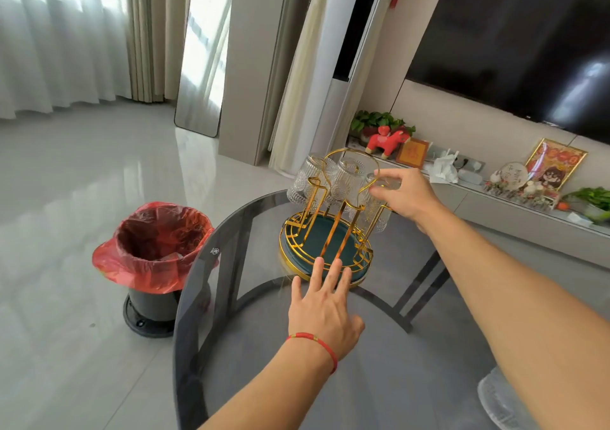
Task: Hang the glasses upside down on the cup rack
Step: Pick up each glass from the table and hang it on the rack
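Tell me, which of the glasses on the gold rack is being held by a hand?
The rightmost glass: the right hand grips its upturned base. The left glass and middle glass hang untouched.

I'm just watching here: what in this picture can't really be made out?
- Head view: whether the right hand grips the glass or only touches it; the palm hides the contact.
- The object at the bottom right edge: cut off and blurred.
- The far side of the cup rack: screened by glasses and gold wires.
- Small ornaments on the shelf: too small.
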Motion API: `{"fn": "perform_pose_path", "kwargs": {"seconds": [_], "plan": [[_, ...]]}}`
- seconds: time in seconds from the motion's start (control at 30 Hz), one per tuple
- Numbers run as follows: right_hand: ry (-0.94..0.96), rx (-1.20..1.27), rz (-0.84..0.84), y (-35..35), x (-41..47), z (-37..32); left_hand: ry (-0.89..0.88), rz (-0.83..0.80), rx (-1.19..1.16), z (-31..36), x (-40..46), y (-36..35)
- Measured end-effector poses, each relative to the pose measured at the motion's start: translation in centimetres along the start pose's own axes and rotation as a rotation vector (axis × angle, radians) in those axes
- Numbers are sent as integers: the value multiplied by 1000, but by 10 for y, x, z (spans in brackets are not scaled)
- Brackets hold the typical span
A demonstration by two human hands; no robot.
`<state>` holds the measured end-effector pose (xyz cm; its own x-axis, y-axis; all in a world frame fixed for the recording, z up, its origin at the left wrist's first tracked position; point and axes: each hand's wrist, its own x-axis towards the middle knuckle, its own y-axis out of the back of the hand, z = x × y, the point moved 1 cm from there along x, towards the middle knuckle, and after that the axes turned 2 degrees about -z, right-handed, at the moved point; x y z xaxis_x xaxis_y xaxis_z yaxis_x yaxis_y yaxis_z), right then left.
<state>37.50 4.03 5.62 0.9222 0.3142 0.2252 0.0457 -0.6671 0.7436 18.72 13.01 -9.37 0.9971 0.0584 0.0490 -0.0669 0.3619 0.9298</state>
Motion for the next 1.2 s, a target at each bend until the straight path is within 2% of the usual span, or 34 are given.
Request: {"fn": "perform_pose_path", "kwargs": {"seconds": [0.43, 0.6, 0.73, 0.87, 1.07, 1.2], "plan": [[-3, -87, -68, -10, -25, -2, 28, -36, 91, 0, -2, 3], [50, -104, -40, 4, -82, 9, 61, -11, 149, 11, -8, 2], [77, -10, -44, 34, -154, 22, 51, -2, 169, 19, -15, 2], [84, 127, 77, 65, -228, 43, -56, -8, 51, 37, -26, 0], [-18, 397, 427, 106, -292, 84, -265, 20, -134, 73, -53, -9], [-83, 434, 550, 121, -316, 101, -312, 26, -274, 110, -69, -11]]}}
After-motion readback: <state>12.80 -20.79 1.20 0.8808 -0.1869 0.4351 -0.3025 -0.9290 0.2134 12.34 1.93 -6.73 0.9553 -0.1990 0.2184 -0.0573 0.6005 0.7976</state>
